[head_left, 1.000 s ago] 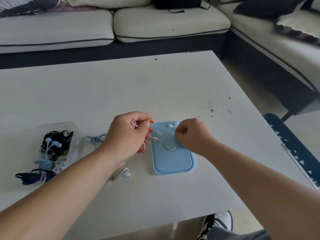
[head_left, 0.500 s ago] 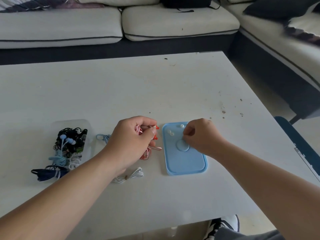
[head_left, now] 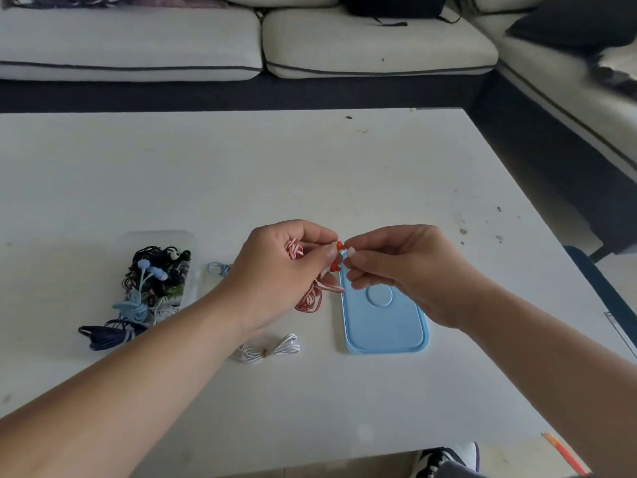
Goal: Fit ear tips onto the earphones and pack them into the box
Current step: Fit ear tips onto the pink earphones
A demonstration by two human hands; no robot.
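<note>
Fingers (head_left: 359, 261) pinch ear tip (head_left: 351, 252) beside red earphones (head_left: 309, 301), above blue lid (head_left: 383, 327).

There is one clear box (head_left: 191, 243) at the left, one blue lid (head_left: 384, 326) at the right, and one white ear tip (head_left: 351, 251). Four earphone sets are outside the box: red set (head_left: 308, 301), white set (head_left: 265, 350), light-blue set (head_left: 219, 269), navy set (head_left: 107, 334).

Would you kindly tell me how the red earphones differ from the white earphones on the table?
The red earphones are gripped in the left hand; the white earphones lie untouched on the table. The red earphones' cord is red-and-white striped; the white earphones are plain white. The right hand holds a white ear tip to the red earphones, not the white earphones. Both are coiled.
</note>
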